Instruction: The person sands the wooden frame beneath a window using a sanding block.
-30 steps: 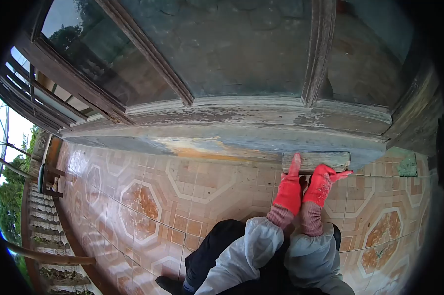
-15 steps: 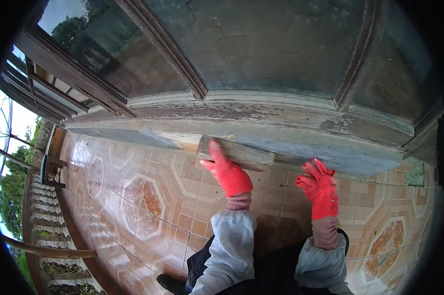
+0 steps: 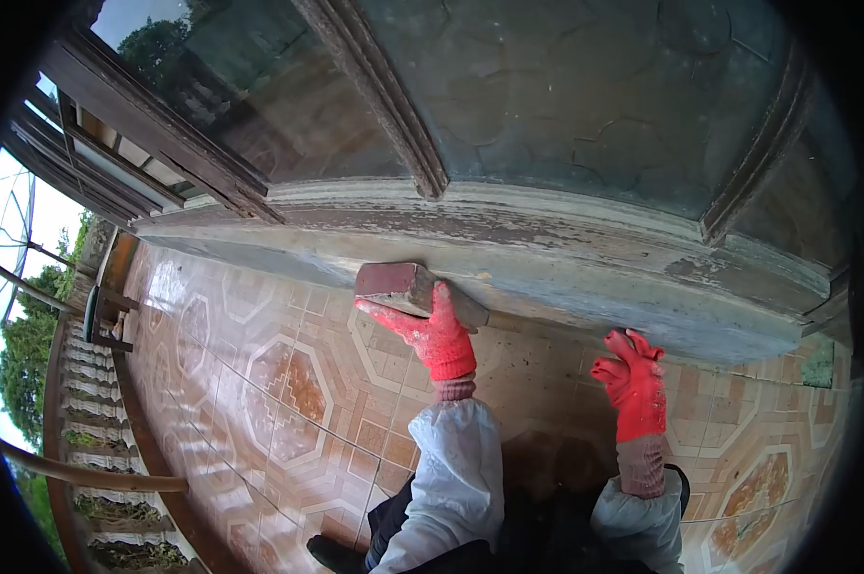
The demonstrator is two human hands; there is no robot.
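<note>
My left hand (image 3: 436, 341), in a red coated glove, is closed around a long weathered block (image 3: 392, 279), apparently wooden. A dark red face of the block is turned up at its left end, with the thumb on one side and the fingers on the other. The block lies against the low grey ledge (image 3: 595, 311) under the window. My right hand (image 3: 631, 383), gloved alike, hovers near that ledge with nothing in it, its fingers loosely bent and apart.
Glass panes (image 3: 585, 105) in worn wooden frames rise above the ledge. Patterned tiles (image 3: 293, 383) cover the floor. At left runs a balustrade (image 3: 88, 411) with a curved wooden rail, and a dark bench-like object (image 3: 102, 316) stands near it. A greenish piece (image 3: 819, 364) lies far right.
My left hand has moved slightly left with the block and turned it, so its dark red face now shows. My right hand has shifted slightly right and down. The view has tilted a little.
</note>
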